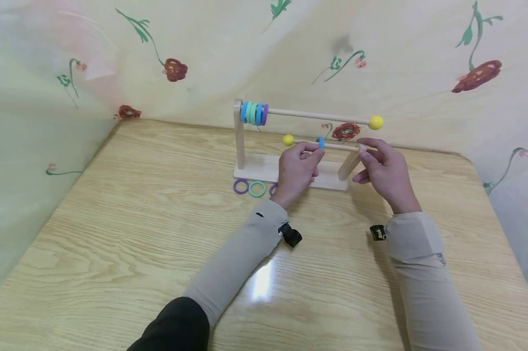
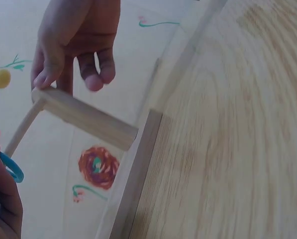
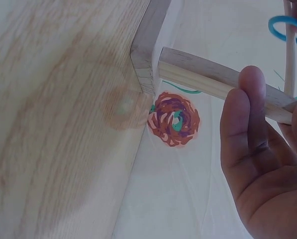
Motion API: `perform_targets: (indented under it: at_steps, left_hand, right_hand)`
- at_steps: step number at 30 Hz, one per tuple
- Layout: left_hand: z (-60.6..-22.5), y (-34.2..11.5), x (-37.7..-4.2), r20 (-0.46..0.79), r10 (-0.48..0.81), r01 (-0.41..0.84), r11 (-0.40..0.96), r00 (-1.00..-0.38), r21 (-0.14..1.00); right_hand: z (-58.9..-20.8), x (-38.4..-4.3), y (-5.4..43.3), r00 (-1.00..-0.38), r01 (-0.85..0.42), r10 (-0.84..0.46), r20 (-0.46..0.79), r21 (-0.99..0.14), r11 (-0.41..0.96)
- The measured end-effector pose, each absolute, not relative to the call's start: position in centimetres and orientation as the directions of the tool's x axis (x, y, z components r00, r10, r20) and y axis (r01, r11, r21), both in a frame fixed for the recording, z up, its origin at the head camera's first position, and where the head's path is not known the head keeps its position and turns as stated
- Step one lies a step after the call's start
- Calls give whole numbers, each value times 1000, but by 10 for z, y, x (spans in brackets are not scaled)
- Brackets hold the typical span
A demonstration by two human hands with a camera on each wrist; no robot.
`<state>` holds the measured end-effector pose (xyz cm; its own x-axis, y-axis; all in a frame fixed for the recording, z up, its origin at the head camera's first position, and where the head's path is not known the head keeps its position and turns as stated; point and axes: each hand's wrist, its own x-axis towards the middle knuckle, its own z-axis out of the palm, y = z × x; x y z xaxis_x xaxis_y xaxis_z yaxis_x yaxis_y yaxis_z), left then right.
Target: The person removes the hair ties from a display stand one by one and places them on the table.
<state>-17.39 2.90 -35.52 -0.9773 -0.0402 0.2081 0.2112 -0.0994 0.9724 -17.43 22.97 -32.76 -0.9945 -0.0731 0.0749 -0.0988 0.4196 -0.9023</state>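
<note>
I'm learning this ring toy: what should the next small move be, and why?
Probably slide the blue ring along the lower rod to the short post. The left hand pinches that ring partway along, with bare rod before the post, which the right hand holds near its top; on the upper rod, other rings sit bunched by the tall post.

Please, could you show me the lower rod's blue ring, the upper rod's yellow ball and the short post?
Blue ring [image 1: 321,143]: head view, its visible band.
Yellow ball [image 1: 376,122]: head view, its middle.
Short post [image 2: 88,118]: left wrist view, its side.
</note>
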Motion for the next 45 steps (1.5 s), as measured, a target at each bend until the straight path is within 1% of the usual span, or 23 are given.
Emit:
perform_targets:
  at_steps: [7,14,24,29,36,41,45]
  left_hand:
    - [-354,16,-174,184,-51,187,-69,-982,980]
    - [-350,3,-176,206,-42,208,-46,-978,977]
    - [-348,-20,-183,160,-71,170,-179,-985,969]
    - [-350,-27,-186,123,-103,143,-216,-987,966]
    - [-350,-34,-186,109,-119,135,-244,-987,960]
    - [-352,-38,-187,52,-91,78,-309,-994,948]
    - [-353,-43,-189,-7,-54,11,-321,-999,947]
  right_hand:
    - [-328,-173,233,-995,-96,-73,73,-910,403]
    - [-328,-173,236,-995,-96,-59,79,-911,402]
    - [-327,-174,236,-995,-99,-70,76,-902,421]
    - [-327,-174,234,-994,-99,-75,73,-900,424]
    - [-328,-176,233,-993,-109,-86,81,-900,421]
    - [-327,-177,233,-994,-104,-86,74,-898,428]
    - [-325,-177,232,-993,-108,-92,76,-902,417]
